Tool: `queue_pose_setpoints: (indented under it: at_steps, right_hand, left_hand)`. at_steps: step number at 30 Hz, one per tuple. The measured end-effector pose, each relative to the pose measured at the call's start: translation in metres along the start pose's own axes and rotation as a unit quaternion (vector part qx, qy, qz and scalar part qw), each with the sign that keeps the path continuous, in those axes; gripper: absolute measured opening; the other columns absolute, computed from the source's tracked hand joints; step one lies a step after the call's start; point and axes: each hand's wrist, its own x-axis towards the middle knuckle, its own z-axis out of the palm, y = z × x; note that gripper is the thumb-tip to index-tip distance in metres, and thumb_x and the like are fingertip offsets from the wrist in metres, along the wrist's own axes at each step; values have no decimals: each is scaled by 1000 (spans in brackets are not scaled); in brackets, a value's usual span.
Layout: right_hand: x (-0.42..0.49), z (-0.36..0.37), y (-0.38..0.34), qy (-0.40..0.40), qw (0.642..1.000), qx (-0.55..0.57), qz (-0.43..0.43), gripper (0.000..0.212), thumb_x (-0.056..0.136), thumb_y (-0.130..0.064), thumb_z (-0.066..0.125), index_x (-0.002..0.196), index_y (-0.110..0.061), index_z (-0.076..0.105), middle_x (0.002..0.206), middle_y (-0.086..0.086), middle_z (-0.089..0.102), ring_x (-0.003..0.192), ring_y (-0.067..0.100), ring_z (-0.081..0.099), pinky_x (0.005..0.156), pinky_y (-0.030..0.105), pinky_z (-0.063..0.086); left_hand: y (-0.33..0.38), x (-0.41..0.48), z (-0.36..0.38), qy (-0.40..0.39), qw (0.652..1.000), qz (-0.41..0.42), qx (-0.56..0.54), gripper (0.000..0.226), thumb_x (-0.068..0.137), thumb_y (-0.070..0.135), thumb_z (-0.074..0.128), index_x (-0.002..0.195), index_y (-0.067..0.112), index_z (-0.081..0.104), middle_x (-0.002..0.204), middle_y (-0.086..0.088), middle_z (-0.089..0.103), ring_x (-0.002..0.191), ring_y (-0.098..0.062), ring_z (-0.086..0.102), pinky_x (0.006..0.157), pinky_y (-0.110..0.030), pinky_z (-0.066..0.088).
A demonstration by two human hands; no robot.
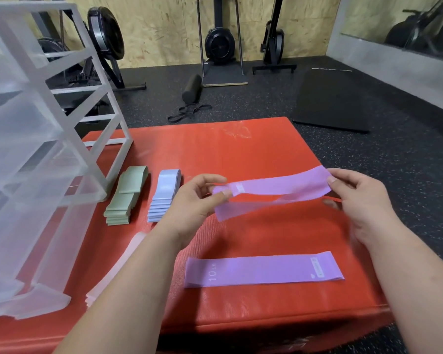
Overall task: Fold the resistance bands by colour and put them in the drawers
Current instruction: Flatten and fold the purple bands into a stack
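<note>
A: At your left the clear drawer unit stands on the red mat. Just beside it lie a folded green stack and then a folded blue stack.

B: Yes. Your left hand pinches one end of a purple band with curled fingers, above the mat. Your right hand pinches the other end, so the band hangs between them.

A: A second purple band lies flat on the mat, nearer to you.
</note>
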Motion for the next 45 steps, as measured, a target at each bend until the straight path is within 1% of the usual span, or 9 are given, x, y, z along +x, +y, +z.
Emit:
queue_pose_setpoints:
  at_steps: [3, 8, 12, 17, 21, 25, 30, 36, 45]
  right_hand:
    - [-1, 0, 0, 2, 1000, -8, -2, 22, 103, -12, 64, 114, -22, 79, 107, 2, 80, 106, 19, 75, 72, 28, 62]
    - [-3, 2, -2, -5, 1000, -15, -3, 22, 103, -12, 64, 117, -22, 78, 110, 3, 79, 106, 21, 75, 76, 32, 62]
    - [-4, 6, 1, -41, 999, -25, -8, 26, 102, -7, 64, 118, -22, 77, 104, 3, 76, 91, 14, 72, 73, 24, 62]
    - [1, 3, 11, -69, 995, -69, -3, 40, 93, 3, 71, 123, -23, 76, 106, 0, 74, 96, 11, 69, 96, 33, 57]
    - [-1, 3, 5, -97, 994, -22, 47, 36, 100, 1, 62, 126, -21, 73, 108, 1, 76, 86, 7, 69, 71, 20, 56]
    - [-4, 6, -3, -110, 988, 23, 107, 40, 99, 2, 47, 116, -15, 78, 108, 6, 77, 91, 15, 66, 81, 31, 54]
    - [-14, 10, -8, -123, 989, -61, 62, 20, 93, -37, 78, 103, -20, 81, 97, 0, 75, 87, 14, 64, 79, 29, 48]
    - [-8, 3, 3, -100, 979, -180, 16, 19, 91, 0, 72, 93, -18, 78, 91, 8, 75, 71, 13, 63, 72, 27, 51]
    - [-6, -17, -5, -231, 963, 37, 132, 32, 100, -4, 62, 131, -7, 68, 128, 20, 72, 110, 24, 70, 95, 37, 61]
  left_hand:
    - [-4, -1, 3, 21, 994, 38, 105, 33, 90, 11, 82, 117, 30, 74, 90, -2, 67, 84, -14, 63, 85, -35, 54]
    - [0, 1, 4, 76, 996, 49, 15, 19, 100, 8, 71, 119, 12, 71, 82, -1, 62, 84, -13, 66, 87, -34, 54]
    - [-8, 2, 1, 64, 993, 58, 78, 17, 100, 9, 72, 111, 22, 75, 92, 2, 67, 87, -16, 68, 88, -43, 64]
    - [-14, 4, 1, 88, 986, 68, 125, 15, 96, 12, 76, 103, 25, 75, 95, -8, 74, 84, -13, 69, 86, -40, 58]
    - [-15, 8, -1, 161, 979, 56, 107, 16, 98, 6, 71, 102, 22, 72, 84, 4, 66, 62, -10, 60, 69, -38, 57]
    - [-20, 10, -4, 156, 983, 25, 94, 14, 99, 3, 68, 101, 16, 71, 78, 3, 59, 63, -14, 57, 73, -42, 62]
    - [-16, 7, -2, 104, 994, 1, 41, 10, 100, 2, 69, 105, 10, 71, 79, -1, 52, 74, -13, 55, 72, -32, 63]
    - [-22, 8, -11, 120, 991, -7, 59, 13, 98, 2, 72, 107, 11, 70, 82, -5, 54, 71, -18, 53, 77, -45, 57]
    - [-42, 16, -20, 170, 974, -40, 141, 15, 93, 6, 76, 99, 19, 71, 80, -6, 64, 68, -21, 62, 77, -60, 65]
